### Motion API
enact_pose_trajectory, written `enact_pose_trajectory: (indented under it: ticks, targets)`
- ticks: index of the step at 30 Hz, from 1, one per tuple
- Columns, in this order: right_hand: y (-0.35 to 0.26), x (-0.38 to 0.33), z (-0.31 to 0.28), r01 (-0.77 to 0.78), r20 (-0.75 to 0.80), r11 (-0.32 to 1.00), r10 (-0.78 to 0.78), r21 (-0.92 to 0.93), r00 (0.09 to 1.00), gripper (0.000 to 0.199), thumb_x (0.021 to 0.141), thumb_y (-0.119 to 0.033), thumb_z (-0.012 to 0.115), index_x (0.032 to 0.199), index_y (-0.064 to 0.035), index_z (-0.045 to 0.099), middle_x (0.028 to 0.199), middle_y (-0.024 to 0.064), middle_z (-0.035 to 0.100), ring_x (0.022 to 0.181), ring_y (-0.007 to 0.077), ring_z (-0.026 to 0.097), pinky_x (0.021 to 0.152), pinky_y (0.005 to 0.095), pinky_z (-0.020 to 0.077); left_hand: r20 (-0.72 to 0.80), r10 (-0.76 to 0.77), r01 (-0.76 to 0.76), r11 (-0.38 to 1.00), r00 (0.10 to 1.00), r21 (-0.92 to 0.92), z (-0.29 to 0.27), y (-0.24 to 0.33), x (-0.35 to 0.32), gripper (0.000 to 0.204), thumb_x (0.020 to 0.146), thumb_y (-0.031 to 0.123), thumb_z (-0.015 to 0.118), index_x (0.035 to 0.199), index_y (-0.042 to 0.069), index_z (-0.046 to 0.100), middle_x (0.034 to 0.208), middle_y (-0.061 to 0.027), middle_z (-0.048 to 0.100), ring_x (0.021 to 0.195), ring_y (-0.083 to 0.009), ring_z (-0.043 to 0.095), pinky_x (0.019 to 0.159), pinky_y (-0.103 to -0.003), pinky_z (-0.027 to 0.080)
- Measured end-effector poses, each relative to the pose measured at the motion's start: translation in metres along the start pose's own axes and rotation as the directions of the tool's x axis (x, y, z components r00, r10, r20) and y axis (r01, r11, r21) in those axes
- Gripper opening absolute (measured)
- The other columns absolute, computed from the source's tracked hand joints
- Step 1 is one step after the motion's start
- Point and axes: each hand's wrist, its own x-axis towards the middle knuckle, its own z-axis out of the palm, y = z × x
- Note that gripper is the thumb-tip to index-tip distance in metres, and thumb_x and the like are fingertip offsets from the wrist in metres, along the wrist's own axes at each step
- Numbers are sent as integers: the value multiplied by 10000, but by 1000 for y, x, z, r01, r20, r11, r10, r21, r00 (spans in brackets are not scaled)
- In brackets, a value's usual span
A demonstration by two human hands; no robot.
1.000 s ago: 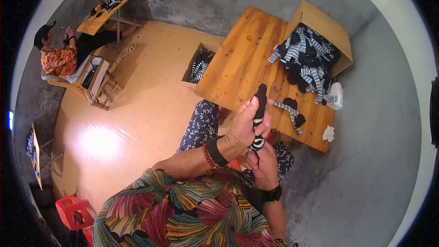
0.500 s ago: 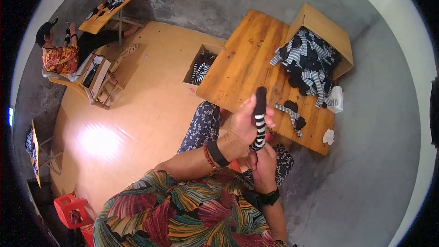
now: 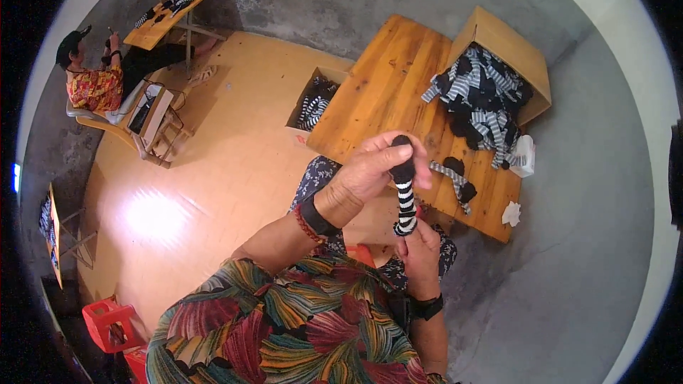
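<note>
Between my hands, over the table's near edge, a small knitted piece, black and white striped with a black end and much like a sock [image 3: 405, 203], stands upright and looks stretched or rolled into a narrow tube. My left hand [image 3: 373, 167] grips its black upper end, thumb pressed across the front and fingers curled behind. Below, my right hand [image 3: 421, 245] pinches at the striped lower end; whether something sits inside the tube is hidden. On the table to the right lies a loose grey-striped sock-like piece [image 3: 455, 178] with black ends.
The wooden table [image 3: 377, 85] carries a tipped cardboard box [image 3: 523, 64] spilling a pile of striped pieces [image 3: 487, 96]. A white packet [image 3: 524, 156] and crumpled paper [image 3: 511, 213] lie right. A floor box [image 3: 313, 107] holds more pieces. A person [image 3: 96, 85] sits far left; red stools [image 3: 107, 323] stand lower left.
My left hand has moved up over the black end, and its thumb now covers the front. The right hand has shifted slightly right and stays at the lower end.
</note>
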Motion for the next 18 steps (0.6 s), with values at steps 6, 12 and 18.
enact_pose_trajectory:
  ticks: [6, 12, 18]
  targets:
    - [21, -4, -15, 120, -62, 971, -135, -207, 989, 244, 871, -203, 491, 722, -22, 560, 529, -44, 408, 450, 27, 321, 404, 189, 219, -125, 134, -138, 990, 983, -28, 0, -12, 3, 239, 879, 249, 480, 900, 12, 508, 719, -109, 588, 629, -199, 606, 580, -291, 504]
    - [-7, -7, 7, -66, -57, 996, 69, 60, 996, 214, 870, -209, 497, 729, -52, 534, 498, -43, 373, 421, 38, 306, 402, 198, 230, -193, 91, -103, 993, 977, -50, 11, -34, -1, 276, 880, 315, 475, 866, 40, 496, 533, -67, 518, 451, -183, 529, 454, -295, 449]
    - [0, -6, 22, -236, 180, 820, 164, 521, 970, 214, 883, -248, 458, 742, -88, 472, 458, -20, 335, 361, 92, 303, 385, 248, 262, -165, 3, -31, 985, 986, -168, 30, -37, -8, 287, 888, 349, 452, 818, 72, 482, 478, -36, 453, 377, -150, 410, 385, -279, 340]
